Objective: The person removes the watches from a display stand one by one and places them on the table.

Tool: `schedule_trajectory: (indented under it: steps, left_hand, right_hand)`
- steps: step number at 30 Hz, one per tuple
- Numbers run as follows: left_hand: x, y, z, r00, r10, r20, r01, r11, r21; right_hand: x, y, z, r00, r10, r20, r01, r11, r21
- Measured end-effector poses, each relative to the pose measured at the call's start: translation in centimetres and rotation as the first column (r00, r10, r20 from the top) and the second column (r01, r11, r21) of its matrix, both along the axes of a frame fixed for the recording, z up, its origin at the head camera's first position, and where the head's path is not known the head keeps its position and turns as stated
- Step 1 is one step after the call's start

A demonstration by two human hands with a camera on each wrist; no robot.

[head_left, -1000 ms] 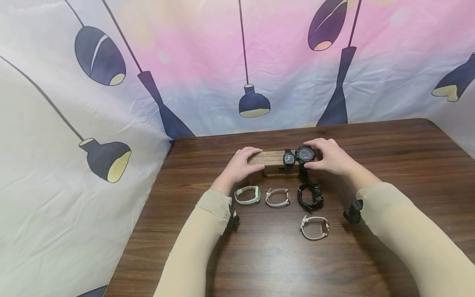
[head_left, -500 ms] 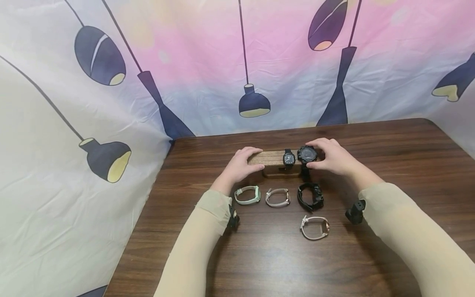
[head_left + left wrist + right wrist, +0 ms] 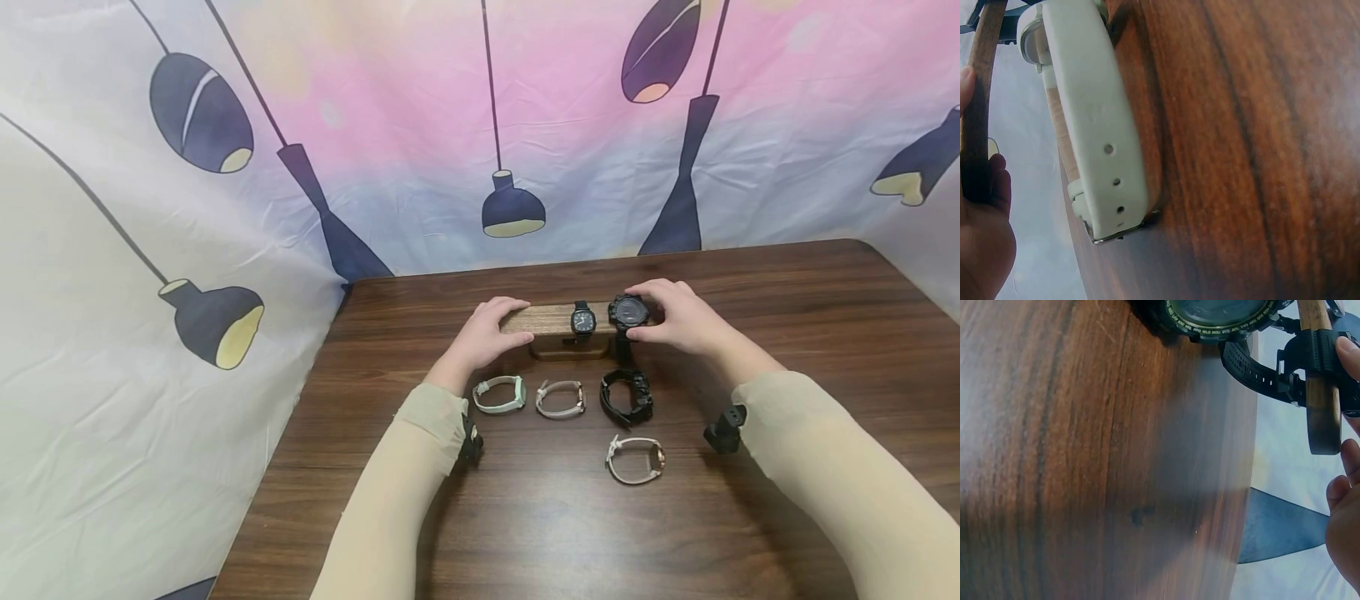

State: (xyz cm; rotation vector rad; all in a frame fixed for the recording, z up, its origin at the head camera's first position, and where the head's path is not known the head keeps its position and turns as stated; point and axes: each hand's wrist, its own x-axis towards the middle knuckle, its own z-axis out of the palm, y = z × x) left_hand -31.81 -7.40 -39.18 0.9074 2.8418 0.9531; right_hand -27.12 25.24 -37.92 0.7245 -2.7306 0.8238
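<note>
A wooden watch stand (image 3: 551, 319) stands toward the back of the table, with its bar running left to right. My left hand (image 3: 486, 333) grips the bar's left end, thumb in front and fingers behind. A small square black watch (image 3: 582, 320) is strapped round the bar right of its middle. Farther right, a round black watch (image 3: 629, 312) encircles the bar, pinched front and back by my right hand (image 3: 678, 317). In the right wrist view, its black strap (image 3: 1313, 353) wraps the bar, whose end (image 3: 1324, 440) sticks out past it.
In front of the stand lie a mint-green watch (image 3: 500, 395), a pale-strapped watch (image 3: 561, 400) and a chunky black watch (image 3: 627, 397), all on their sides. Nearer is a white-strapped watch (image 3: 635, 461). A printed cloth (image 3: 420, 167) hangs behind the table (image 3: 540, 533).
My right hand has slid the round black watch a little to the right along the bar, widening its gap from the square watch. The left hand has stayed in place.
</note>
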Motion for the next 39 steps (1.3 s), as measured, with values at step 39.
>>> schedule_trajectory:
  steps: [39]
  left_hand:
    - [0.1, 0.0, 0.0, 1.000, 0.006, 0.011, -0.006, 1.000, 0.002]
  right_hand:
    - [0.9, 1.8, 0.0, 0.996, -0.058, 0.063, 0.060, 0.998, -0.030]
